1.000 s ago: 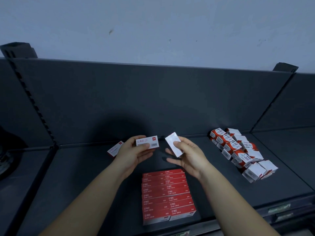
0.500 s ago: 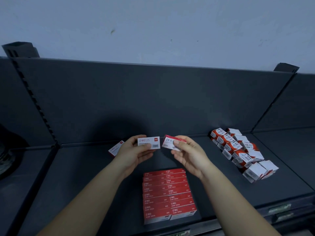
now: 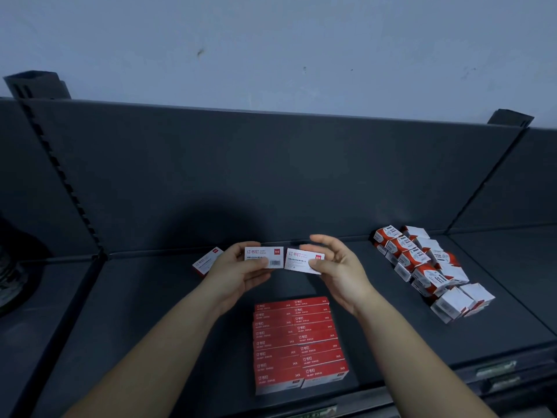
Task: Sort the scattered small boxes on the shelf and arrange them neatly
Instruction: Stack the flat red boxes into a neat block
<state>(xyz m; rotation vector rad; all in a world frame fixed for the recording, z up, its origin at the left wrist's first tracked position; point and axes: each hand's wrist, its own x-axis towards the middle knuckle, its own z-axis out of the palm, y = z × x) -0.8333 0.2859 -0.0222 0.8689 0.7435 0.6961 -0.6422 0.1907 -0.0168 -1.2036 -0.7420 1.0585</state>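
My left grip pinches one white box, my right grip a second box, both above the shelf. I see their long axes run left-right, printed faces toward me, short ends nearly touching.

Landmark: block of boxes, on the shelf at its front edge.
Left box: behind and above the block, in the left hand.
Right box: likewise behind and above the block (nearly touching the other), in the right hand.
Lone box: behind-left of the block.
Loose pile: right of the block, well apart.
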